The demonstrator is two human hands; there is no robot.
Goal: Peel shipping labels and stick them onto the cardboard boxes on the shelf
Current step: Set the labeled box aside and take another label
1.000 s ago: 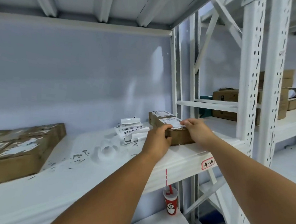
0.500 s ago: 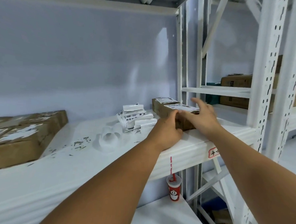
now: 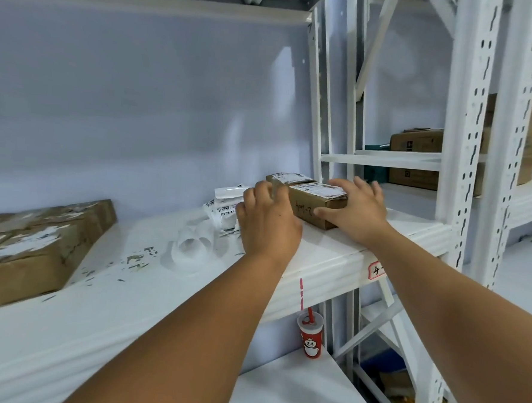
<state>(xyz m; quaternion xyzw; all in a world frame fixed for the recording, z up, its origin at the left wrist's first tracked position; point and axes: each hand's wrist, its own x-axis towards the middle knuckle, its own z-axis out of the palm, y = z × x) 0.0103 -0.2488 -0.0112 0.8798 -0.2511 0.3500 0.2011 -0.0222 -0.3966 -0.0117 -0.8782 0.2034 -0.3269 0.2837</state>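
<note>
A small cardboard box [image 3: 308,207] with a white shipping label [image 3: 318,189] on top and handwriting on its front sits near the shelf's right end. My right hand [image 3: 356,211] grips its right end, thumb on the front face and fingers spread over the top. My left hand [image 3: 268,224] is at the box's left end with curled, blurred fingers; I cannot tell whether they hold it. A second labelled box [image 3: 286,177] stands just behind. A loose stack of shipping labels [image 3: 224,205] lies left of my left hand.
The white shelf [image 3: 332,261] carries a white roll [image 3: 190,249] and paper scraps in the middle, and large worn cardboard boxes [image 3: 31,249] at the left. White uprights [image 3: 462,151] stand to the right, with more boxes [image 3: 418,142] beyond. A red cup [image 3: 311,336] stands on the lower shelf.
My right hand has slid from the label to the box's right end, with the thumb now on the front. My left hand has come off the near corner, uncovering the written front face.
</note>
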